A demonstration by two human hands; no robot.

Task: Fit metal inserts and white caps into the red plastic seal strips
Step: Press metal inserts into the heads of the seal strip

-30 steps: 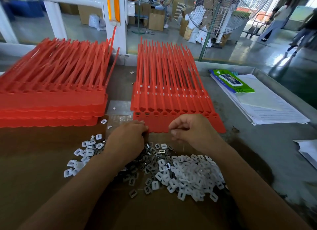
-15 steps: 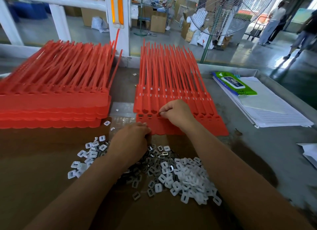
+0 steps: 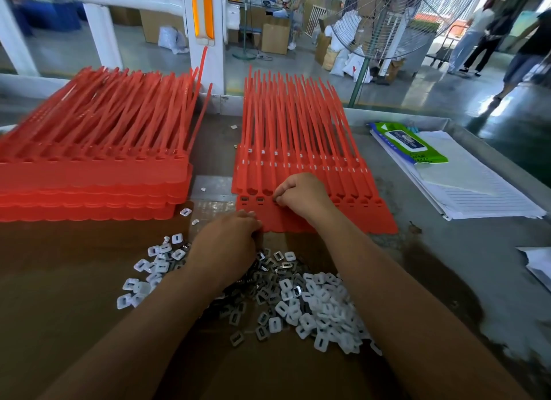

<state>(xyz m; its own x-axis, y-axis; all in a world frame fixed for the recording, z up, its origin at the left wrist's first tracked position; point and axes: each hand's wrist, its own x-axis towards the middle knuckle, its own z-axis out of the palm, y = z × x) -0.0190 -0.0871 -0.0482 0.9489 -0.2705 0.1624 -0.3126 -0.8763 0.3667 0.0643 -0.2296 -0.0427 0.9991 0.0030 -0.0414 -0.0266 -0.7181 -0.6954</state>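
Nothing legible from my feed. Far right, the green packet (image 3: 408,141) carries a blue-and-white label, but its print is too blurred to read. The lined sheets (image 3: 483,196) beneath it show ruled lines only.

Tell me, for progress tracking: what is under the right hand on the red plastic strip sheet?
Under the right hand lies the red plastic strip sheet. Two sockets beside it show dark metal inserts; whatever its curled fingers cover is hidden.
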